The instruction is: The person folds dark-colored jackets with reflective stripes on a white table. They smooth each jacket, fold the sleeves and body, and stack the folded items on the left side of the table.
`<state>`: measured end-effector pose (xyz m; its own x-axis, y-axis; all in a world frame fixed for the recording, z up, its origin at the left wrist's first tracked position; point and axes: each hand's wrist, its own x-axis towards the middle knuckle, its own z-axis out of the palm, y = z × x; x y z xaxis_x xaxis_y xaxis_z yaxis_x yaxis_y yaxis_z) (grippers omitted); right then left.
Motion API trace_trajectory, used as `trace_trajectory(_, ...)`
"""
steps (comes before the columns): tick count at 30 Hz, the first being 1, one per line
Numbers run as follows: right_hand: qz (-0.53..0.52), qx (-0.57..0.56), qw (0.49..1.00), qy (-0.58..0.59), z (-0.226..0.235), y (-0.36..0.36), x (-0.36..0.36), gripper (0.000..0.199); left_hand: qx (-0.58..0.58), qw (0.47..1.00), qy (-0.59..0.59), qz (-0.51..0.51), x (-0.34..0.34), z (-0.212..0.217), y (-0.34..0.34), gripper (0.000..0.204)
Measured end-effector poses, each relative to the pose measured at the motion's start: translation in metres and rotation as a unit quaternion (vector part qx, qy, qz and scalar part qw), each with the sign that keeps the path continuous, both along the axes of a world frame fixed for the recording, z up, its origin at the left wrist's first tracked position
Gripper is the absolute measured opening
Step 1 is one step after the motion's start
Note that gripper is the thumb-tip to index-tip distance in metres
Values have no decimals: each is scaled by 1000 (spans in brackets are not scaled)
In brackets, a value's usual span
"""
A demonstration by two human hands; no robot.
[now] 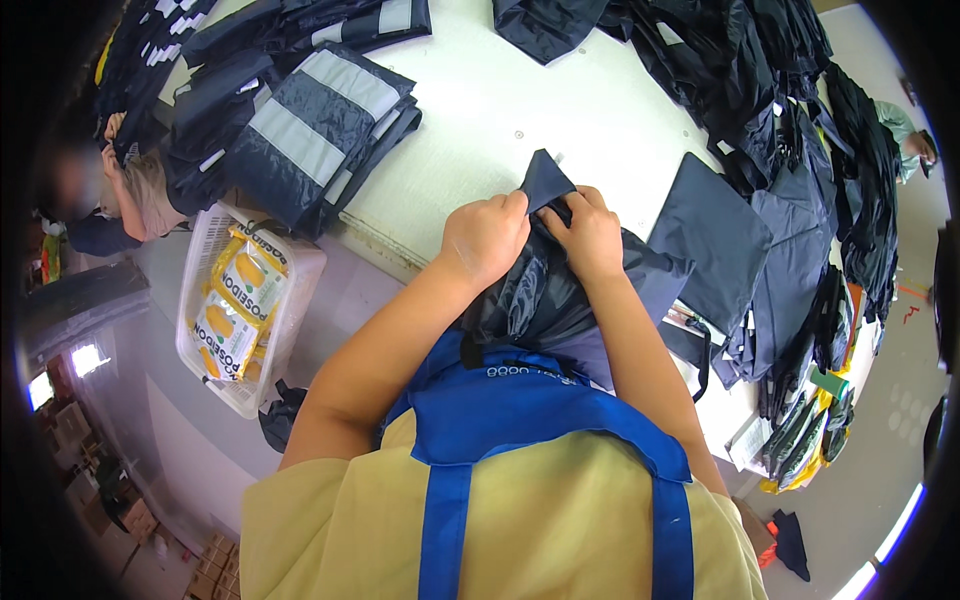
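Note:
My left hand (pixel 487 238) and my right hand (pixel 590 232) are side by side at the table's near edge, both pinching a crumpled dark navy garment (pixel 545 295). A pointed corner of the fabric (pixel 548 180) sticks up between my thumbs. The rest of the garment bunches down toward my blue apron (pixel 520 400). My fingers are closed on the cloth.
A white table (pixel 520 110) carries folded navy garments with grey reflective stripes (pixel 315 130) at the left and piles of dark garments (pixel 780 230) at the right. A white basket of yellow packets (pixel 240 300) stands below the table edge. Another person (pixel 130 190) is at the far left.

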<state>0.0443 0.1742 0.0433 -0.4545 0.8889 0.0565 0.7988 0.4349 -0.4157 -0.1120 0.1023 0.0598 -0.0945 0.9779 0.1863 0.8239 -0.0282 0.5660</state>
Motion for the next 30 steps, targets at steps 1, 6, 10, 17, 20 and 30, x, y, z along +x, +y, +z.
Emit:
trace_trajectory(1,-7,-6,1000,-19,-2,2,-1,33,3,1000,12,-9,0,-1,0,11)
trace_trajectory(6,-62,-47,997,-27,1,5,-8,28,-8,999,41,-29,-9,-7,-6,13)
trace_trajectory(10,-34,-33,985,169,-2,-1,10,23,-125,990,-17,61,-26,-23,-42,16)
trace_trajectory(17,239,-53,954,170,50,-88,34,68,-300,899,-303,100,-24,-63,-69,11)
trace_trajectory(20,241,42,968,47,34,-95,16,57,-255,897,-343,109,-19,-46,-56,9)
trace_trajectory(30,147,60,985,-63,13,-80,2,47,-305,864,-394,73,-10,4,-32,26)
